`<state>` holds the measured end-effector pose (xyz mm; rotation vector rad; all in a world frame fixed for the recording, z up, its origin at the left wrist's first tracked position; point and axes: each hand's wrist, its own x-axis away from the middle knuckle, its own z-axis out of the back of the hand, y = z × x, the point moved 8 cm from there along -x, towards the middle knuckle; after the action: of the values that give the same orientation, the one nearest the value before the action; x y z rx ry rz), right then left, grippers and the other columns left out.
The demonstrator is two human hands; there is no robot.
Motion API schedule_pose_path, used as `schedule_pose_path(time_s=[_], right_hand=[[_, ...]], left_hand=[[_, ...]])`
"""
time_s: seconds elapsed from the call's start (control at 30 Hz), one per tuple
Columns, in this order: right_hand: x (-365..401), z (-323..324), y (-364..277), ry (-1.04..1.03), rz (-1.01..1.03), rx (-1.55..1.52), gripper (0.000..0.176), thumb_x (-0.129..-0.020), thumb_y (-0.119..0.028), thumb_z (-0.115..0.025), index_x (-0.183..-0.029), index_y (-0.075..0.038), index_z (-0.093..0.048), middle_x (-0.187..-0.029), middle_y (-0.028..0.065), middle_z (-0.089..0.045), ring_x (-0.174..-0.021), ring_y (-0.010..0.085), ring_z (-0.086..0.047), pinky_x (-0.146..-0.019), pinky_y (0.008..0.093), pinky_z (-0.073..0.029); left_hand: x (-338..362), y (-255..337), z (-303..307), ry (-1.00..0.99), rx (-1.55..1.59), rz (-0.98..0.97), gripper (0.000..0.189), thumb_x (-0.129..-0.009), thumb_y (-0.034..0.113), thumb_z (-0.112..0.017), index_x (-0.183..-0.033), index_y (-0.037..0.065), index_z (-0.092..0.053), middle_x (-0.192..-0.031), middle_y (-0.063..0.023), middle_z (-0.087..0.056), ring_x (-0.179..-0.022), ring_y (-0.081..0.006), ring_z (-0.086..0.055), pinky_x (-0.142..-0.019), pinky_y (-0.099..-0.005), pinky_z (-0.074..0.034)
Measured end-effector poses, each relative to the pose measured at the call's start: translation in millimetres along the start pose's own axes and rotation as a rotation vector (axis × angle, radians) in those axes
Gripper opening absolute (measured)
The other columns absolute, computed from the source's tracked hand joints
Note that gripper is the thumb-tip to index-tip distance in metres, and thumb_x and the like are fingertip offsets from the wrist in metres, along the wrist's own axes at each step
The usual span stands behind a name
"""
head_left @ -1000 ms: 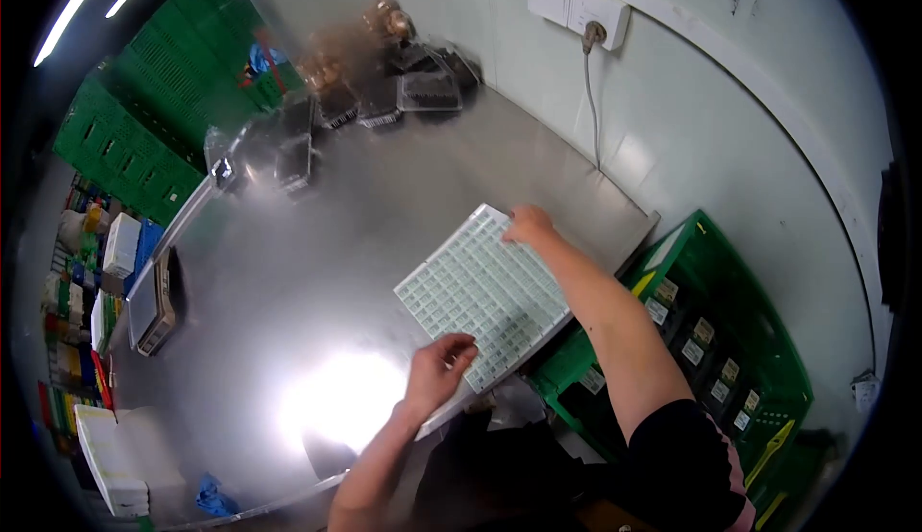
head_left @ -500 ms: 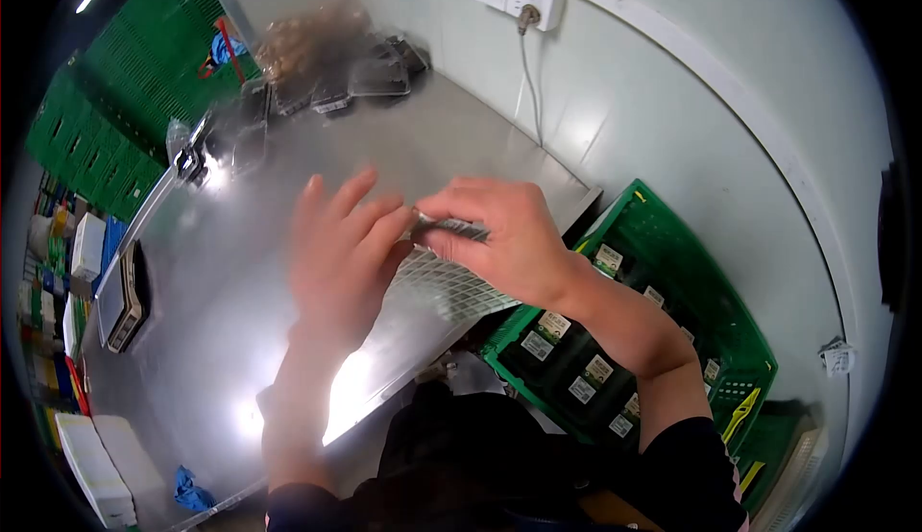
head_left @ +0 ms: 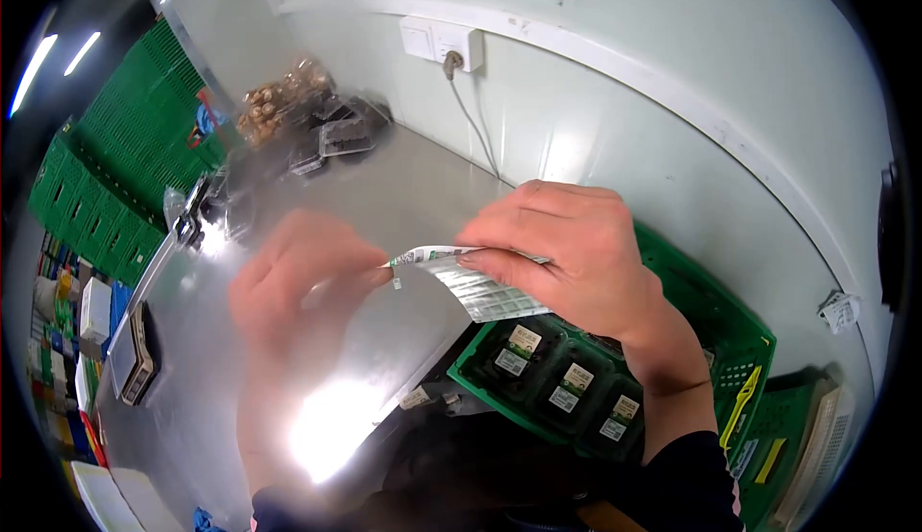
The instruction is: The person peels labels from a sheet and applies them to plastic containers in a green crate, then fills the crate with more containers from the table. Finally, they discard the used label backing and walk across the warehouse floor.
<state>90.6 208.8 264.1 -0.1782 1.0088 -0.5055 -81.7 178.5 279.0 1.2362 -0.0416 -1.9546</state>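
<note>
My right hand [head_left: 576,253] pinches a sheet of printed labels [head_left: 490,287] between thumb and fingers over the table's front edge. The sheet bends, showing a shiny gridded underside and green and black print along its upper edge. At its left end, my left hand [head_left: 307,268] is closed with thumb and finger pinched on the curled tip; the rest of that hand is smeared by motion. A tiny pale tab [head_left: 397,283] hangs just beside those fingertips. Below the right hand, black packs with labels [head_left: 570,390] sit in a green crate [head_left: 475,378].
A steel table [head_left: 384,196] spreads ahead. Clear plastic trays [head_left: 346,135] and a bag of brown mushrooms [head_left: 279,105] lie at its back. Green crates [head_left: 125,148] are stacked at left. A plugged socket [head_left: 451,47] is on the wall.
My left hand, formerly with fingers spread, has closed and moved left, pinching the sheet's end. The right hand and sheet appear lower and farther right as the view shifted.
</note>
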Motion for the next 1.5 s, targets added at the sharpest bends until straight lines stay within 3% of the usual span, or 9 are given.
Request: schedule_pose_path(time_s=[0.13, 0.23, 0.37, 0.53, 0.67, 1.07, 1.17, 1.3, 1.5], right_hand=[[8.0, 30.1, -13.1, 0.017, 0.05, 0.131, 0.016, -0.069, -0.01, -0.075, -0.082, -0.011, -0.066, -0.073, -0.0008, -0.061, -0.062, 0.0169, -0.06, -0.051, 0.0274, -0.047], [18.5, 46.6, -21.3, 0.029, 0.071, 0.232, 0.016, -0.068, -0.008, -0.075, -0.081, -0.011, -0.066, -0.072, -0.001, -0.06, -0.062, 0.0164, -0.059, -0.051, 0.027, -0.047], [36.5, 59.9, -19.6, 0.063, 0.026, 0.266, 0.018, -0.068, -0.008, -0.075, -0.084, -0.011, -0.066, -0.073, -0.0004, -0.06, -0.063, 0.016, -0.059, -0.051, 0.0269, -0.046], [52.3, 65.6, -0.2, -0.003, -0.327, 0.011, 0.016, -0.072, -0.002, -0.075, -0.087, -0.003, -0.068, -0.077, 0.0059, -0.064, -0.063, 0.0161, -0.061, -0.053, 0.0268, -0.047], [62.9, 69.8, 3.6, 0.051, -0.255, 0.064, 0.014, -0.077, -0.017, -0.073, -0.089, -0.012, -0.067, -0.075, 0.0013, -0.061, -0.063, 0.0183, -0.058, -0.055, 0.0286, -0.046], [82.1, 70.5, 21.3, -0.007, -0.329, 0.058, 0.014, -0.078, -0.017, -0.072, -0.086, -0.008, -0.065, -0.072, 0.0038, -0.06, -0.059, 0.0191, -0.057, -0.052, 0.0293, -0.045], [88.4, 67.9, 28.9, -0.015, -0.44, -0.057, 0.015, -0.078, -0.017, -0.072, -0.085, -0.007, -0.064, -0.073, 0.0038, -0.061, -0.06, 0.0182, -0.058, -0.052, 0.0285, -0.045], [96.3, 69.3, 30.1, -0.049, -0.486, -0.105, 0.013, -0.078, -0.016, -0.072, -0.086, -0.007, -0.065, -0.075, 0.0032, -0.063, -0.062, 0.0173, -0.059, -0.054, 0.028, -0.045], [115.4, 79.9, 33.3, -0.062, -0.495, 0.004, 0.01, -0.079, -0.017, -0.07, -0.086, -0.011, -0.067, -0.076, 0.0006, -0.063, -0.062, 0.0159, -0.059, -0.054, 0.0268, -0.045]], left_hand=[[-6.3, 13.9, -14.9, -0.046, 0.019, -0.005, 0.019, -0.064, -0.002, -0.076, -0.079, 0.005, -0.066, -0.075, -0.0067, -0.06, -0.07, -0.0194, -0.06, -0.06, -0.0295, -0.047], [-6.1, 23.3, -31.5, -0.053, 0.089, -0.081, 0.017, -0.077, 0.01, -0.075, -0.081, -0.001, -0.062, -0.074, -0.0062, -0.058, -0.07, -0.0155, -0.055, -0.06, -0.0239, -0.042], [-7.3, 24.9, -56.1, -0.116, 0.229, 0.107, 0.014, -0.076, 0.003, -0.074, -0.082, -0.003, -0.063, -0.076, -0.006, -0.06, -0.068, -0.0104, -0.053, -0.058, -0.0211, -0.039], [-9.6, 34.9, -82.5, -0.157, 0.296, 0.075, 0.009, -0.073, 0.005, -0.075, -0.079, 0.004, -0.069, -0.081, -0.0077, -0.066, -0.071, -0.0205, -0.063, -0.062, -0.0304, -0.049], [-11.5, 53.1, -102.5, -0.211, 0.281, -0.045, 0.008, -0.074, 0.007, -0.074, -0.081, 0.004, -0.069, -0.081, -0.0087, -0.066, -0.07, -0.0213, -0.062, -0.061, -0.0314, -0.048], [-2.4, 46.9, -136.1, -0.318, 0.246, -0.19, 0.017, -0.077, 0.013, -0.073, -0.09, 0.005, -0.065, -0.081, -0.0092, -0.063, -0.075, -0.024, -0.062, -0.063, -0.0333, -0.049], [-7.1, 60.7, -130.4, -0.231, 0.275, -0.105, 0.02, -0.075, 0.012, -0.075, -0.08, 0.0, -0.061, -0.074, -0.0086, -0.06, -0.069, -0.0203, -0.058, -0.06, -0.0289, -0.044], [1.6, 47.4, -139.3, -0.333, 0.311, -0.042, 0.016, -0.071, 0.006, -0.077, -0.078, 0.001, -0.063, -0.073, -0.0081, -0.062, -0.066, -0.016, -0.057, -0.057, -0.0251, -0.043], [11.5, 32.2, -156.1, -0.391, 0.417, 0.061, 0.012, -0.07, 0.012, -0.077, -0.076, 0.005, -0.069, -0.068, -0.0066, -0.063, -0.063, -0.0198, -0.061, -0.054, -0.0305, -0.047]])
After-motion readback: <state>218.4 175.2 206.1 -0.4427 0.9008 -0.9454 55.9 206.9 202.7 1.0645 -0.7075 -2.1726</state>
